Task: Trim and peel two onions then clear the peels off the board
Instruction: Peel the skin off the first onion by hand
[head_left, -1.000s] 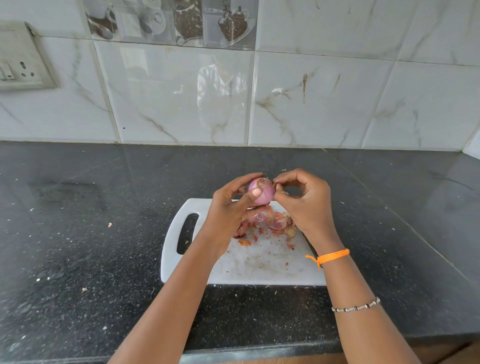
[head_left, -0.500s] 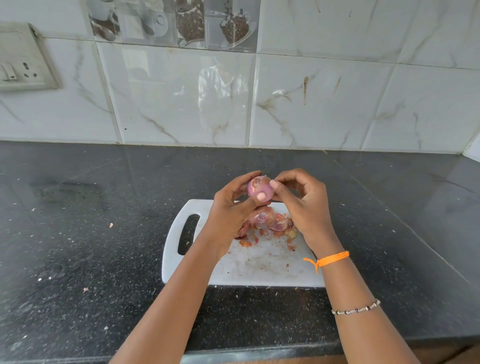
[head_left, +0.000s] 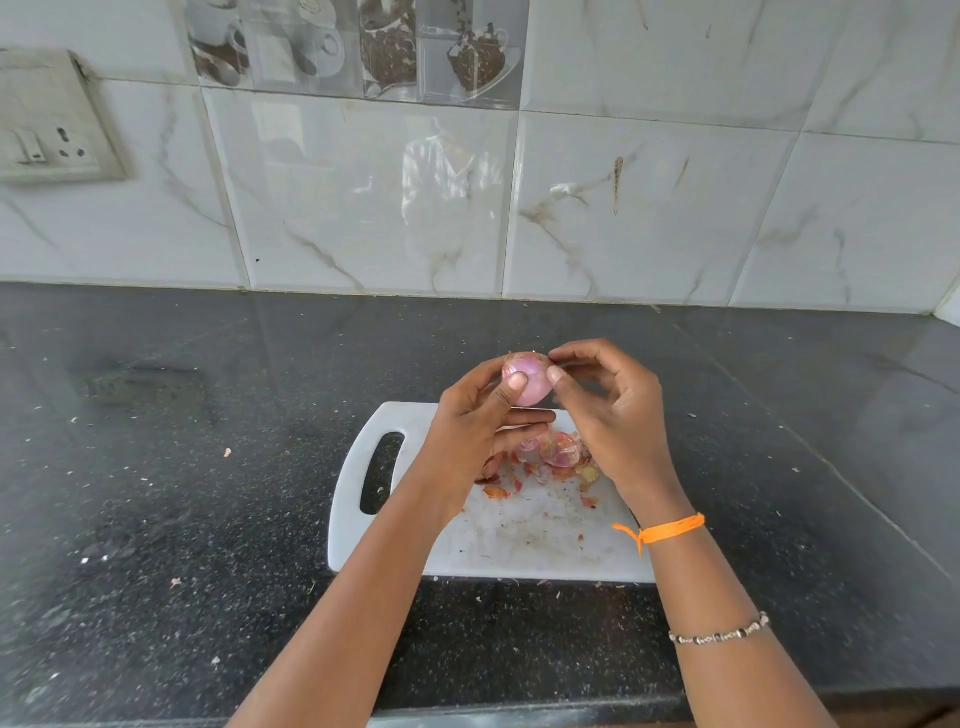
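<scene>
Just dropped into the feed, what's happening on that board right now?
A person is peeling a small pink onion held up over the far edge of a white cutting board. The left hand grips the onion with the thumb across its front, while the right hand pinches at the skin near its top. A pile of onion peels lies on the board beneath the hands, not yet cleared. The board sits on a dark countertop. No second onion is clearly visible.
</scene>
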